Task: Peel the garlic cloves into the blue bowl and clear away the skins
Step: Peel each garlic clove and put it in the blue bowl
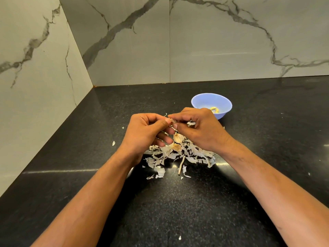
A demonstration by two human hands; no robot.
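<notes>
Both hands [171, 124] pinch, apparently, garlic clove [172, 120] above skins [178, 154].

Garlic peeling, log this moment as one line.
step: peeling | left hand, right hand: pinch garlic clove | skins: on counter | blue bowl: holds cloves

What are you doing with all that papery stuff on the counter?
A person is peeling garlic. Both hands are raised over the black counter, and the left hand and right hand pinch a small garlic clove between their fingers to pull its skin off. Under the hands lies a pile of torn garlic skins with a dry stem among them. Behind the right hand stands the blue bowl, which already holds some peeled cloves. The skins are not cleared away yet.
</notes>
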